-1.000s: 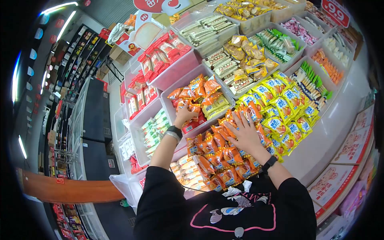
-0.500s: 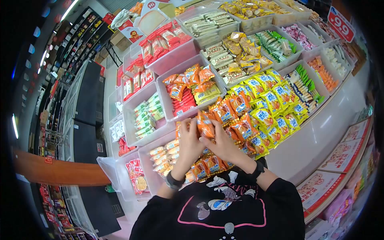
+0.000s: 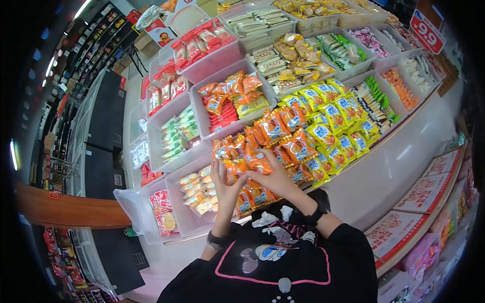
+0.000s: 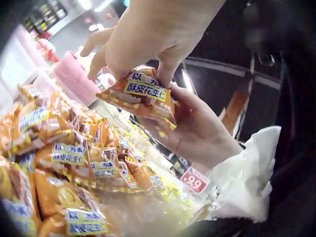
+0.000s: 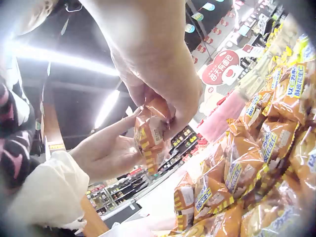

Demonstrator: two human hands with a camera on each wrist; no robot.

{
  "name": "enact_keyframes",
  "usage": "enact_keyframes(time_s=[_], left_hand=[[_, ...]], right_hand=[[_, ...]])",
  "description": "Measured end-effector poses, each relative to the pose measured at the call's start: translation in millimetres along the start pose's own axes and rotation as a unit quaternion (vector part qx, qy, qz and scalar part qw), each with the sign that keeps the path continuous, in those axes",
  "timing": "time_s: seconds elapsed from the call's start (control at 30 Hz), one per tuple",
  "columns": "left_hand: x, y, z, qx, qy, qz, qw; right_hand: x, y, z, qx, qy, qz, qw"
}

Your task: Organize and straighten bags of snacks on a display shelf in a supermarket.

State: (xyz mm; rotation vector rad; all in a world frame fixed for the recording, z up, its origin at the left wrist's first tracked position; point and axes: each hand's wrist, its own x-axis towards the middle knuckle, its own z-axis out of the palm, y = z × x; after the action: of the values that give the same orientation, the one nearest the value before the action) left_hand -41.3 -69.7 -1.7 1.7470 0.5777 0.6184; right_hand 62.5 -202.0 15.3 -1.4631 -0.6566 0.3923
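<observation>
Between both hands, an orange peanut packet [image 4: 140, 96] with a blue-and-yellow label is held above a heap of like packets. My left hand [image 3: 226, 194] grips it with thumb and fingers from the left. From the other side my right hand [image 3: 275, 179] has its fingers and thumb round it. In the right wrist view the packet [image 5: 150, 131] hangs from the right hand's curled fingers, the left hand's palm close behind. Its underside is hidden in the head view. The heaped orange packets [image 3: 273, 126] lie in rows just beyond the hands.
Yellow packets [image 3: 331, 129] are stacked to the right of the orange heap. A bin [image 3: 199, 113] of orange, red and yellow packets stands behind. Cream-coloured wrapped snacks [image 3: 199, 192] sit at the left. A price sign [image 3: 427, 31] rises at the back right.
A second ago the left hand reached into the bin behind and the right lay on the heap. Both have since come together on one packet near the body; the head view has shifted slightly.
</observation>
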Motion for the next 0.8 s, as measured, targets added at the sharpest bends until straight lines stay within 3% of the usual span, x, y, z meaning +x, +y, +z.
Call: enact_keyframes(time_s=[0.07, 0.1, 0.2, 0.27, 0.33, 0.4, 0.43, 0.47, 0.5, 0.57, 0.6, 0.63, 0.77, 0.8], left_hand=[[0, -6, -5, -0.173, -0.04, -0.142, 0.974], [1, -1, -9, -0.14, -0.08, -0.154, 0.975], [-9, 12, -15, -0.11, -0.057, -0.212, 0.969], [-15, -8, -20, -0.139, -0.064, -0.185, 0.971], [-20, -13, -24, -0.056, -0.095, -0.119, 0.987], [-21, -34, -31, -0.054, -0.09, -0.133, 0.986], [-20, -40, -35, -0.102, -0.093, -0.148, 0.979], [-18, -46, -37, -0.149, -0.097, -0.163, 0.971], [-16, -26, -30, -0.179, -0.051, -0.175, 0.967], [-8, -26, -37, -0.23, -0.046, -0.171, 0.957], [-4, -26, -42, -0.258, -0.046, -0.169, 0.95], [0, -29, -47, -0.281, -0.022, -0.202, 0.938], [15, -29, -51, -0.278, 0.02, -0.207, 0.938], [17, -26, -48, -0.28, 0.019, -0.209, 0.937]], right_hand=[[-4, 10, 8, -0.061, 0.004, -0.036, 0.997], [-5, 13, 12, -0.077, -0.011, -0.06, 0.995], [-7, 15, 20, -0.073, -0.046, -0.067, 0.994], [-7, 17, 27, 0.018, -0.073, 0.001, 0.997], [-5, 13, 31, 0.0, -0.08, 0.028, 0.996], [-3, 6, 30, 0.013, -0.107, 0.097, 0.989], [-3, 15, 32, -0.041, -0.073, 0.03, 0.996], [0, 18, 28, -0.042, -0.076, 0.035, 0.996], [5, 21, 21, -0.106, -0.058, -0.002, 0.993], [13, 24, 3, -0.184, 0.001, -0.066, 0.981], [18, 35, -6, -0.138, 0.028, -0.052, 0.989], [21, -4, -21, -0.089, 0.014, 0.149, 0.985], [22, 24, -61, -0.08, 0.065, 0.152, 0.983], [22, 27, -69, -0.164, 0.043, 0.136, 0.976]])
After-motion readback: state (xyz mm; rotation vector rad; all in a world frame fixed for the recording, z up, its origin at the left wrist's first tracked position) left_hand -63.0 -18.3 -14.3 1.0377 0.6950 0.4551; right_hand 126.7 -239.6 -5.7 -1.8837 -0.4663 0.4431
